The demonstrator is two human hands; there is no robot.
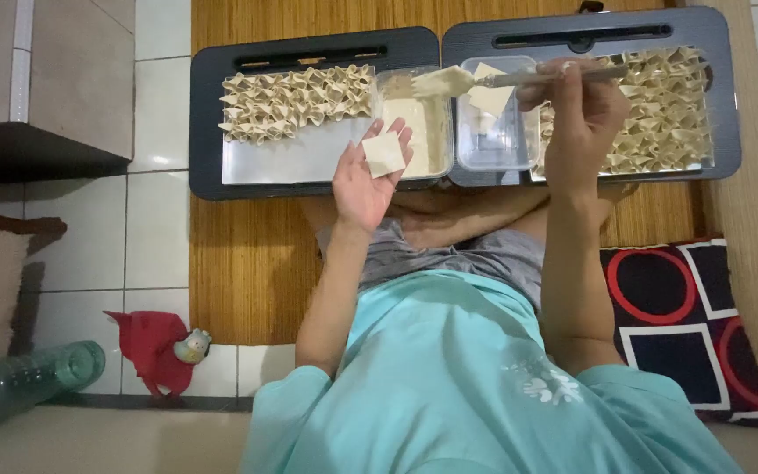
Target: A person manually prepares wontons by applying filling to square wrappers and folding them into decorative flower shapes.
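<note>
My left hand [366, 175] is held palm up with a square pale dumpling wrapper [383, 154] lying on its fingers. My right hand [576, 110] grips a metal utensil [537, 77] whose tip carries a lump of pale filling [440, 82], held above a container of filling [423, 132]. A clear box [495, 132] holding square wrappers sits beside it. Rows of folded dumplings [296, 101] fill the left dark tray [208, 114]; more folded dumplings [664, 110] cover the right tray [725, 105].
Both trays rest on a woven mat [247, 263] over white floor tiles. A black cushion with red rings [686, 307] lies at the right. A red toy [161, 347] and a green bottle [32, 376] lie at the lower left.
</note>
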